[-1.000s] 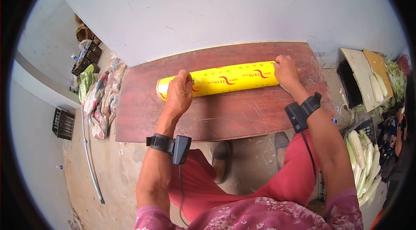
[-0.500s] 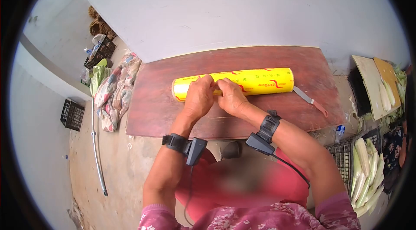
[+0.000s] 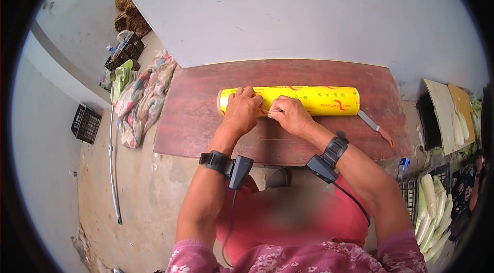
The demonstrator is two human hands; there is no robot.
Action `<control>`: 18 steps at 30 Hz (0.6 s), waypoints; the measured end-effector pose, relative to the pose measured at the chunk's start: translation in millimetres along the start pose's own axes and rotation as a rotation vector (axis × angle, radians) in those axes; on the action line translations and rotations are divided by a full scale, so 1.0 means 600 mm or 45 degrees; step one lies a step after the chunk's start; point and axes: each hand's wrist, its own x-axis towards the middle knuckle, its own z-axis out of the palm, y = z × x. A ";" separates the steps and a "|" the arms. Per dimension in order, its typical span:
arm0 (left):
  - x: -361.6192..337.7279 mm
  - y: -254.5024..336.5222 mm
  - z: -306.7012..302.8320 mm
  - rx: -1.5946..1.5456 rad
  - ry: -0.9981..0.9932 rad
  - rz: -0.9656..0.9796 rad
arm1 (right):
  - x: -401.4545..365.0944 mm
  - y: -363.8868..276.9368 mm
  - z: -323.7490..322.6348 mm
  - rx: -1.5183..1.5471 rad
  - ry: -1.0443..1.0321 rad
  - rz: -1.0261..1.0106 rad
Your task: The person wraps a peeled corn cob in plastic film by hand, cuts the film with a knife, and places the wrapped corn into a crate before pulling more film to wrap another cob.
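Observation:
A bright yellow roll of cling film (image 3: 321, 99), printed in red and green, lies lengthwise across a reddish-brown wooden table (image 3: 200, 134). My left hand (image 3: 242, 111) is closed over the roll near its left end, its fingers curled on the top. Just to its right, my right hand (image 3: 292, 116) is at the roll's near side, thumb and fingers pinched together. A thin pale bit shows at those fingertips, too small to name. Beyond the roll's right end lies a knife (image 3: 378, 130) with a pinkish handle, blade toward the roll.
A black crate (image 3: 409, 190) at the lower right holds long pale green vegetables (image 3: 432, 216), with a water bottle (image 3: 403, 167) nearby. To the left are a crumpled patterned cloth (image 3: 141, 103), a metal pole (image 3: 113, 180) and a black crate (image 3: 86, 124). A white wall (image 3: 267, 16) stands behind the table.
The view has shifted slightly, so the roll appears further right and lower. My hands have moved a little apart, and the right one now pinches at the roll's near side.

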 end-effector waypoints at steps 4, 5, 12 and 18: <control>-0.006 -0.025 0.004 0.147 0.107 -0.035 | -0.004 -0.001 -0.005 0.034 -0.044 -0.044; -0.009 -0.031 0.003 0.141 0.125 -0.052 | -0.005 0.001 -0.004 0.047 -0.051 -0.059; -0.019 -0.056 -0.006 -0.027 0.182 -0.060 | -0.006 0.005 -0.007 0.005 -0.069 -0.001; -0.016 -0.054 -0.012 -0.077 0.135 -0.038 | 0.002 0.002 -0.015 0.019 -0.052 0.131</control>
